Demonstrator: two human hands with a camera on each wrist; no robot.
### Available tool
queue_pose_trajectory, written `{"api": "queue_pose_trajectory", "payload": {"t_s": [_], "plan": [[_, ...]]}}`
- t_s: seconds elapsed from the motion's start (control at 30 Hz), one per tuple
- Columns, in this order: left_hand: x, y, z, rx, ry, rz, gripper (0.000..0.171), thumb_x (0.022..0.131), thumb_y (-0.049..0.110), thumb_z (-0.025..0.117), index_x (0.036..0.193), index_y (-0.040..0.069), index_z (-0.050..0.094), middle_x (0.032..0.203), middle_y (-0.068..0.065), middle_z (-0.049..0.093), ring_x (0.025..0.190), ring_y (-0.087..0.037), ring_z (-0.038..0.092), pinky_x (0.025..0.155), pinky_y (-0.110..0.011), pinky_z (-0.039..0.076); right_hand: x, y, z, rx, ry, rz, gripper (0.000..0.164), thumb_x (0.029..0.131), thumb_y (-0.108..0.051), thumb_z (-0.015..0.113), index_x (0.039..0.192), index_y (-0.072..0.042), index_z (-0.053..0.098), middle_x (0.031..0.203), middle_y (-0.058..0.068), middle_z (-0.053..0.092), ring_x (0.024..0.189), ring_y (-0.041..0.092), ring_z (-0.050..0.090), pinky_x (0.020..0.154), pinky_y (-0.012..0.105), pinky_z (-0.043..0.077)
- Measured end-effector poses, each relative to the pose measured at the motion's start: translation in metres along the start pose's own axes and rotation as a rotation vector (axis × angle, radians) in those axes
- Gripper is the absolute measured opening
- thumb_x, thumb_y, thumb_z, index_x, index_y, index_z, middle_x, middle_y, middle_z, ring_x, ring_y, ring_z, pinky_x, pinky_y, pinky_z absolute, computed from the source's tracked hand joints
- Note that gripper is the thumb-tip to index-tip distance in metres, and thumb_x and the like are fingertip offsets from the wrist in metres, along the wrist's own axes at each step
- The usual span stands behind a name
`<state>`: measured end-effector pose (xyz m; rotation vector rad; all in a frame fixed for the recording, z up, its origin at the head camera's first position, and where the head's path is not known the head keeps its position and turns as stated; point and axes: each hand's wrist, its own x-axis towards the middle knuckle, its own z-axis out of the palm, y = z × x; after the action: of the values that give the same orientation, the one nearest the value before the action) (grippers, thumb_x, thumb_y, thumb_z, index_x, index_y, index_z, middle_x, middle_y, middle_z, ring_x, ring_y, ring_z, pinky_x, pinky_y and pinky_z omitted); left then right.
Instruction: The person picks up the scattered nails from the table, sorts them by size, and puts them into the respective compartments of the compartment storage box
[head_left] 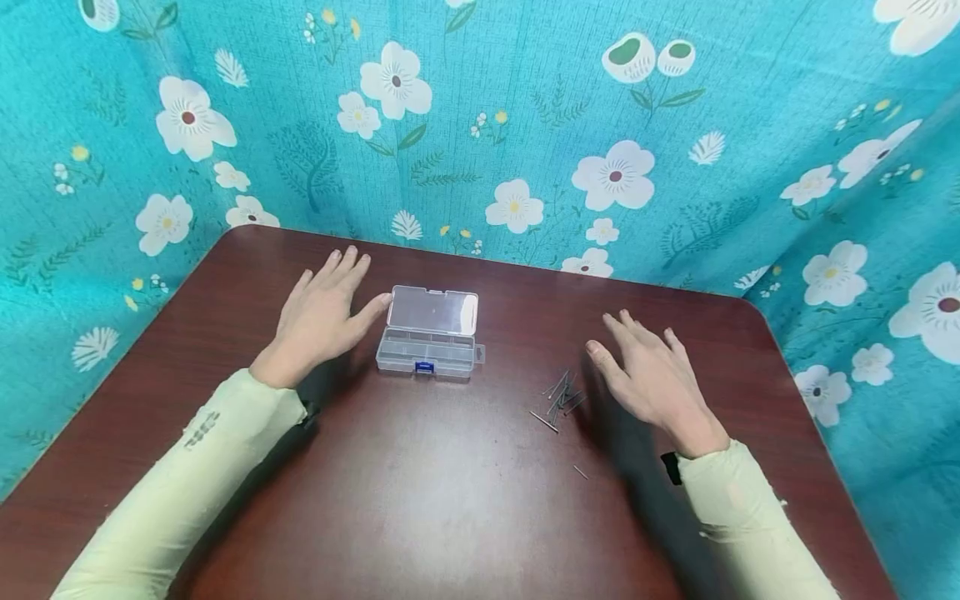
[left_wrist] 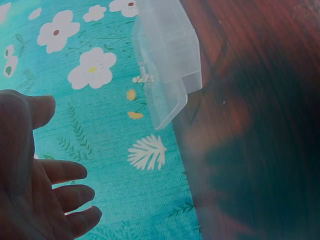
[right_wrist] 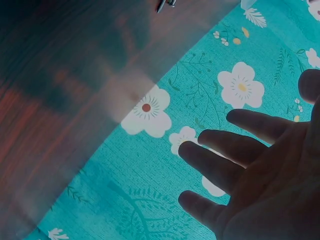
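A clear plastic compartment box [head_left: 425, 353] with a blue latch stands on the table, its lid [head_left: 432, 310] raised at the back. My left hand [head_left: 318, 312] is just left of it, fingers extended, the thumb tip close by the lid's left edge in the head view. In the left wrist view the box [left_wrist: 170, 45] shows beyond the spread fingers. A small heap of metal nails [head_left: 558, 398] lies right of the box. My right hand [head_left: 648, 367] hovers right of the nails with its fingers spread, holding nothing; the right wrist view shows the same hand [right_wrist: 250, 160].
The dark red-brown table [head_left: 420, 517] has a rounded back edge. One small nail [head_left: 581, 472] lies apart, nearer the front. Behind and at both sides hangs a turquoise flowered curtain [head_left: 480, 125].
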<state>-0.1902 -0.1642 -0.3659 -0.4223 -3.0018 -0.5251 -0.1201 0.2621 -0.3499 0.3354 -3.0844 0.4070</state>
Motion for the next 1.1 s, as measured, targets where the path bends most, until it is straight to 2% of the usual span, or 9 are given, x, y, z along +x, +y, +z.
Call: {"api": "queue_pose_trajectory", "payload": {"t_s": [0.3, 0.47, 0.67, 0.8, 0.93, 1.1], "plan": [[-0.007, -0.002, 0.001, -0.02, 0.01, -0.006, 0.085, 0.098, 0.065, 0.044, 0.158, 0.006, 0.028, 0.164, -0.016, 0.021, 0.151, -0.033, 0.012, 0.117, -0.059, 0.008, -0.005, -0.001, 0.002, 0.02, 0.032, 0.008, 0.071, 0.106, -0.054, 0.037, 0.151, 0.0, 0.042, 0.156, 0.025, 0.036, 0.141, 0.043, 0.036, 0.11, 0.068, 0.012], [-0.001, 0.0, -0.005, -0.049, 0.04, 0.018, 0.085, 0.099, 0.063, 0.045, 0.159, 0.006, 0.028, 0.164, -0.016, 0.021, 0.152, -0.032, 0.011, 0.117, -0.058, 0.008, -0.007, 0.0, -0.004, 0.016, 0.048, 0.013, 0.07, 0.105, -0.053, 0.039, 0.15, 0.0, 0.043, 0.155, 0.025, 0.036, 0.14, 0.043, 0.036, 0.11, 0.068, 0.013], [0.007, 0.005, -0.012, -0.097, 0.078, 0.025, 0.084, 0.099, 0.063, 0.044, 0.158, 0.006, 0.029, 0.164, -0.016, 0.021, 0.152, -0.031, 0.012, 0.117, -0.058, 0.009, -0.005, 0.001, -0.011, 0.012, 0.089, -0.014, 0.066, 0.105, -0.049, 0.046, 0.147, 0.001, 0.047, 0.152, 0.026, 0.041, 0.136, 0.044, 0.041, 0.106, 0.066, 0.026], [0.009, 0.01, -0.011, -0.116, 0.073, 0.034, 0.083, 0.1, 0.063, 0.043, 0.158, 0.005, 0.029, 0.164, -0.016, 0.022, 0.152, -0.03, 0.012, 0.117, -0.058, 0.01, -0.005, 0.002, -0.012, 0.008, 0.104, -0.033, 0.064, 0.104, -0.047, 0.048, 0.145, 0.003, 0.049, 0.149, 0.026, 0.045, 0.134, 0.044, 0.045, 0.102, 0.065, 0.033], [0.009, 0.014, -0.008, -0.213, 0.075, 0.031, 0.083, 0.099, 0.062, 0.049, 0.158, 0.007, 0.03, 0.163, -0.013, 0.026, 0.151, -0.027, 0.018, 0.116, -0.057, 0.017, -0.006, 0.004, -0.012, 0.033, 0.125, -0.032, 0.063, 0.104, -0.046, 0.05, 0.143, 0.003, 0.051, 0.147, 0.025, 0.048, 0.132, 0.044, 0.047, 0.101, 0.063, 0.036], [0.009, 0.012, -0.003, -0.464, 0.064, -0.018, 0.083, 0.091, 0.059, 0.067, 0.155, 0.013, 0.041, 0.156, -0.007, 0.041, 0.146, -0.025, 0.032, 0.111, -0.056, 0.03, -0.011, 0.005, -0.009, 0.094, 0.093, 0.003, 0.065, 0.104, -0.048, 0.05, 0.144, 0.003, 0.05, 0.147, 0.027, 0.046, 0.132, 0.045, 0.046, 0.102, 0.065, 0.035]]}}
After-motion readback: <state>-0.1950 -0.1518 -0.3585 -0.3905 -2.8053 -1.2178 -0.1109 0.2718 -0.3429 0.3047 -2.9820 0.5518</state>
